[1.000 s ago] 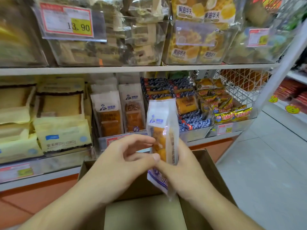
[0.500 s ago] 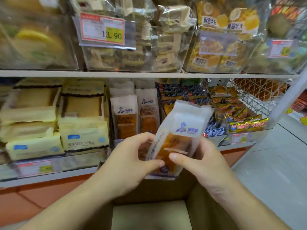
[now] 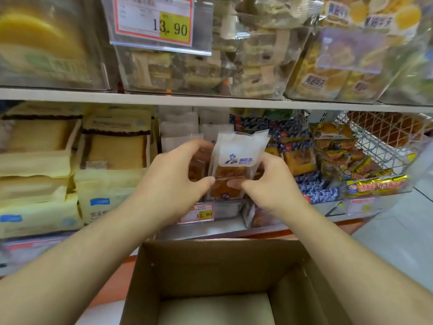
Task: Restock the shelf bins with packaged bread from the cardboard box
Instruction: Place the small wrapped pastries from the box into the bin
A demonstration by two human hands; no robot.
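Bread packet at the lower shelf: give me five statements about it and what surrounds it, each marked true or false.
1. Both hands hold the bread packet. True: the left hand and right hand pinch its lower part from either side.
2. The packet lies flat in the cardboard box. False: it is upright at the shelf bin, above the box.
3. The packet's top is white with a blue logo. True.
4. The big price tag on the upper shelf reads 25.50. False: it reads 13.90.
5. The wire basket stands left of the packet. False: it is to the right.
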